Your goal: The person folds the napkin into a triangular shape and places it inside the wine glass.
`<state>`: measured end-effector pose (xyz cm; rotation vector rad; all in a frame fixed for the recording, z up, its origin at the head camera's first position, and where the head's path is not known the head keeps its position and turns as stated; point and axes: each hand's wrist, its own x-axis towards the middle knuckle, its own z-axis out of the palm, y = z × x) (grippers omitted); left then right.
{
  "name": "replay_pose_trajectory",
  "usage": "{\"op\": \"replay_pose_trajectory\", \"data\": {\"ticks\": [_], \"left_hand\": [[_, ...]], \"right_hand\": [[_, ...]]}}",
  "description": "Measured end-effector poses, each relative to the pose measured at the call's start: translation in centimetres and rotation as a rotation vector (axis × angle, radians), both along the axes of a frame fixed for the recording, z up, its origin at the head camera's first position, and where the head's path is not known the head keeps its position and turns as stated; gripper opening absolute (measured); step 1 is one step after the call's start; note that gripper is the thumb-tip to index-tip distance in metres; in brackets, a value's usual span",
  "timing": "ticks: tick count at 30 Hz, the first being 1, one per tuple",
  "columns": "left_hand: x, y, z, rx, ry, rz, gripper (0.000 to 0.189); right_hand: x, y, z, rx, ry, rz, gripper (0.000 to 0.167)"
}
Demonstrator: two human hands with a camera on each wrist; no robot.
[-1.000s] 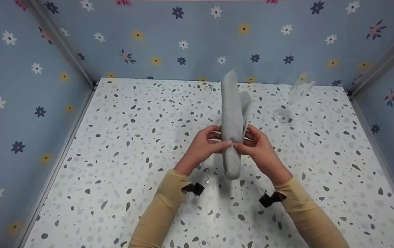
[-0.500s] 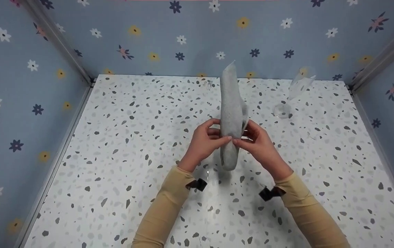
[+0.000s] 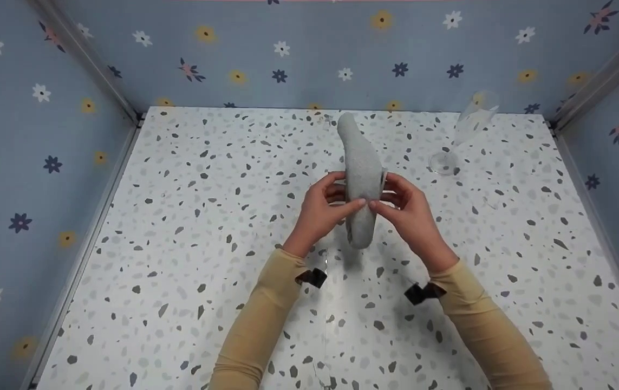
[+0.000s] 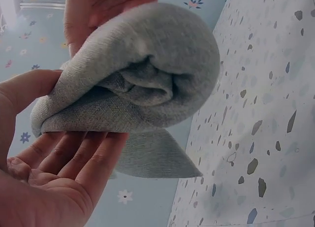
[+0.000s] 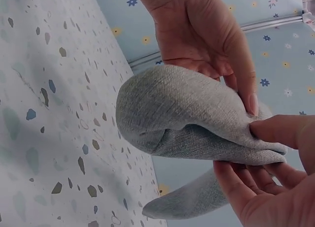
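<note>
A grey knit sock [image 3: 362, 162], partly rolled up, is held above the table between both hands. My left hand [image 3: 323, 208] pinches its left side, thumb on the near face and fingers behind. From the right, my right hand [image 3: 409, 214] pinches it the same way, the thumb tips almost meeting. In the left wrist view the end of the rolled sock [image 4: 133, 45] shows coiled fabric inside, and a loose tapered end hangs below. The right wrist view shows a folded layer along the sock [image 5: 172, 99], with both thumbs pressing near its edge.
A clear, see-through item [image 3: 474, 124] with a round foot stands at the back right of the speckled white table [image 3: 190, 303]. Flower-patterned blue walls [image 3: 314, 59] close in the back and both sides.
Both hands have moved away from the body with the sock. Its far end has bent over to the left and looks rounded, and the loose flap at its right has dropped mostly out of sight.
</note>
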<state>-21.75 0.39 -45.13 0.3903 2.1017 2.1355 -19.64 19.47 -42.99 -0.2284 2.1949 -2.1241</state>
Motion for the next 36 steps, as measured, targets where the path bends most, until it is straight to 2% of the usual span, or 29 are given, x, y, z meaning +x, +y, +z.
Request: {"op": "replay_pose_trajectory", "data": {"ticks": [2,5,9,11,17,19,25,30,36], "left_hand": [[0.0,0.0,0.2,0.010,0.003,-0.002,0.052],[0.5,0.0,1.3,0.022,-0.005,-0.012,0.052],[1.0,-0.1,2.6,0.028,-0.011,-0.027,0.052],[1.0,-0.2,2.6,0.038,-0.018,-0.035,0.052],[1.0,-0.3,2.5,0.085,-0.055,-0.042,0.050],[1.0,-0.3,2.5,0.089,-0.058,-0.038,0.049],[1.0,-0.4,2.6,0.089,-0.072,-0.038,0.049],[1.0,-0.5,2.7,0.098,-0.085,-0.067,0.049],[1.0,-0.6,2.7,0.076,-0.088,-0.093,0.051]], "right_hand": [[0.1,-0.2,0.5,0.027,0.020,0.012,0.052],[0.3,-0.5,1.3,0.068,0.049,0.034,0.050],[0.1,-0.4,1.0,0.141,0.057,0.061,0.048],[-0.2,-0.2,0.5,0.154,0.049,0.078,0.047],[-0.6,0.5,0.4,0.031,0.068,0.135,0.037],[-0.7,0.7,0.4,0.000,0.074,0.120,0.034],[-1.2,0.6,0.4,-0.015,0.046,0.007,0.027],[-1.6,0.4,0.2,-0.014,0.043,-0.066,0.023],[-2.0,0.0,0.4,0.061,0.071,-0.161,0.011]]}}
